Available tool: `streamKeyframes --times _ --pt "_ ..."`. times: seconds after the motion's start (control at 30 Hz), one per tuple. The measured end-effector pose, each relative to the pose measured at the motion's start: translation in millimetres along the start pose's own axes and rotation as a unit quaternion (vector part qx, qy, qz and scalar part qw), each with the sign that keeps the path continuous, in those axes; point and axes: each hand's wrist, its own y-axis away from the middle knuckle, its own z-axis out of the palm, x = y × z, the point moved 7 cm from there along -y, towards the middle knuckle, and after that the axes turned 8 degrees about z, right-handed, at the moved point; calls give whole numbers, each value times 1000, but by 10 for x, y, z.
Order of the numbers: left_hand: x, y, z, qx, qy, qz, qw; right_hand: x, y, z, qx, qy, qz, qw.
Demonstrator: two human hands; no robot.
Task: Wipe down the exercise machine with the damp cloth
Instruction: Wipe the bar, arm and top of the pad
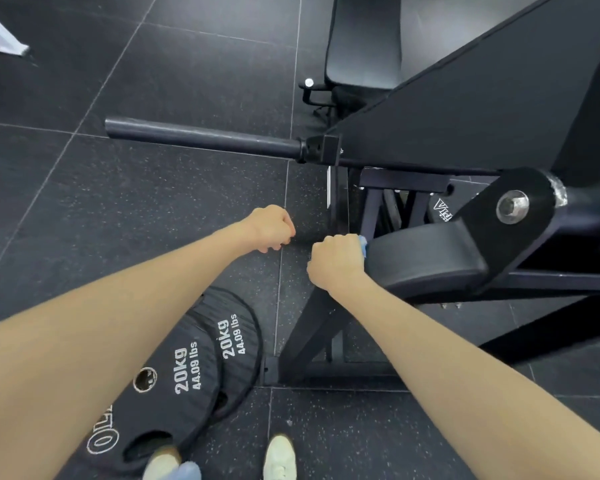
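A black exercise machine [465, 126] fills the right side, with a round black roller pad [426, 258] low at centre right. My right hand [336, 263] grips a blue cloth [363, 244] against the left end of that pad; only a small edge of the cloth shows past my fingers. My left hand [271, 228] hovers to the left of it above the floor, fingers curled into a loose fist and holding nothing.
A bare black weight sleeve [201, 136] juts left from the machine. Two 20kg plates [194, 372] lean by the machine's base frame [312, 327]. A padded seat [364, 46] lies at the back. My shoes [279, 457] stand on dark rubber floor tiles.
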Motion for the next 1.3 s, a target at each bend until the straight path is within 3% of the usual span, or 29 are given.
streamKeyframes --times 0.1,0.2,0.4,0.57,0.63,0.73,0.87,1.0,1.13,1.23,1.3 --pt "84 -23 -115 1 1 14 1000 256 -51 -58 -49 -58 43 996" --pt "232 13 -210 -5 1 45 999 764 39 -181 -35 -96 103 989" --pt "693 231 -292 -64 -46 96 992 1186 609 -198 198 -148 117 962" --pt "1122 358 -409 -89 -104 148 980 1300 792 -277 160 -34 151 975" --pt "1364 364 -431 -86 -111 170 975 1489 776 -353 152 14 118 981" --pt "1655 413 -392 -93 -119 197 969 1715 877 -654 230 84 81 966" --pt "2081 557 -383 -103 -140 211 962 2193 1148 -962 311 -18 115 943" --pt "2620 733 -598 -70 -162 240 955 2777 1275 -706 205 13 203 957" --pt "3168 894 -780 -66 -199 266 941 2957 1199 -403 114 42 148 981" --pt "3413 896 -933 -55 -198 261 943 3161 1155 -919 234 -35 192 952" --pt "3569 898 -1003 -55 -200 258 944 3255 1055 -1242 248 -25 179 952"
